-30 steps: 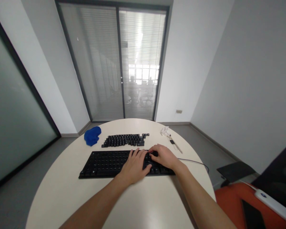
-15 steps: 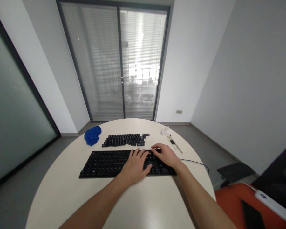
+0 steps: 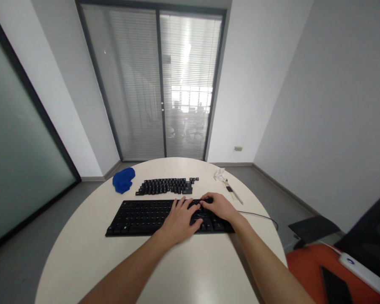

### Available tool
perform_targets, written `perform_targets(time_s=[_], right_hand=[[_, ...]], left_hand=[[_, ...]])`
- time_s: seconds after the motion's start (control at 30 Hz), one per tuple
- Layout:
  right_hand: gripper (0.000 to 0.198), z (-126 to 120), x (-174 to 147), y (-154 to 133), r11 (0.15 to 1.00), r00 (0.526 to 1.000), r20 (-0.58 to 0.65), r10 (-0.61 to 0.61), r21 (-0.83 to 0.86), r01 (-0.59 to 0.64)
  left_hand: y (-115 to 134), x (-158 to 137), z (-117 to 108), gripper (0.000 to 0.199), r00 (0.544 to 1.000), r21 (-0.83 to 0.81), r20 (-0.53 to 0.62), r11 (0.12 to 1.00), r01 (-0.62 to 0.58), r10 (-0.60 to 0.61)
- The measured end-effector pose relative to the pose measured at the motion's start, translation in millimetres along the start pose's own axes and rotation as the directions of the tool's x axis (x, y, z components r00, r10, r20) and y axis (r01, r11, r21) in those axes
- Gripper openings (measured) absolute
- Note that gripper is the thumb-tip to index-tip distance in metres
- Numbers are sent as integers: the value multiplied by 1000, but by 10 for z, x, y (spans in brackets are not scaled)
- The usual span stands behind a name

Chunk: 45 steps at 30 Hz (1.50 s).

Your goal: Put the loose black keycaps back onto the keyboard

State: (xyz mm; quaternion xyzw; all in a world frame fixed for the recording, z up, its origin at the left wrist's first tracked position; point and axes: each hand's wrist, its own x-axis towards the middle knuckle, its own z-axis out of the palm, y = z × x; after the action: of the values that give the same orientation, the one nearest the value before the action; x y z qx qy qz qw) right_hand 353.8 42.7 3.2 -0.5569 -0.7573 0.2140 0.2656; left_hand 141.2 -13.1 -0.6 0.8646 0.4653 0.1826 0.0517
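Note:
A black keyboard (image 3: 139, 215) lies across the table in front of me, with many keycaps off its left part. My left hand (image 3: 179, 221) rests over its middle right, fingers spread flat on it and thumb apart. Beside it, my right hand (image 3: 220, 205) is at the keyboard's upper right. Its thumb and index finger come together in a pinch near the left fingertips; whatever is between them is too small to make out. Behind the keyboard, loose black keycaps (image 3: 164, 186) lie in rows. Both hands hide part of the keyboard's right side.
On the round table (image 3: 82, 257), a blue cloth or putty-like lump (image 3: 123, 180) lies back left. Crumpled white tissue (image 3: 219, 173) and a slim stick-like tool (image 3: 234, 192) lie back right. A cable (image 3: 259, 214) runs off the right edge towards an orange chair (image 3: 307, 266) holding a power strip (image 3: 364, 270).
My right thumb and index finger have shifted slightly, drawing closer together over the keyboard. The left hand stays in place, and the loose keycaps have not moved.

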Motion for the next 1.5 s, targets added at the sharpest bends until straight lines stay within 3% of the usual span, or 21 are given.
perform_targets(time_s=[0.33,0.57,0.93,1.13,1.5], right_hand=[[25,-8,60,12,998,999,54,5,68,-8],[26,29,70,60,999,999,22,44,-5,-44],[23,-24,49,-34,1000,999,32,-16,-21,16],[23,43,329,-18,981,1000,26,17,-193,-12],[53,183,878,-89,902,999,30,33,-431,-17]], left_hand=[[-20,12,11,50,1000,-1,12,1000,2,-2],[-9,12,-2,46,1000,19,10,1000,2,-2],[-7,0,19,47,1000,17,-3,1000,-1,1],[-7,5,42,54,999,18,-33,1000,15,-14],[-8,1,64,61,996,11,-60,997,72,-71]])
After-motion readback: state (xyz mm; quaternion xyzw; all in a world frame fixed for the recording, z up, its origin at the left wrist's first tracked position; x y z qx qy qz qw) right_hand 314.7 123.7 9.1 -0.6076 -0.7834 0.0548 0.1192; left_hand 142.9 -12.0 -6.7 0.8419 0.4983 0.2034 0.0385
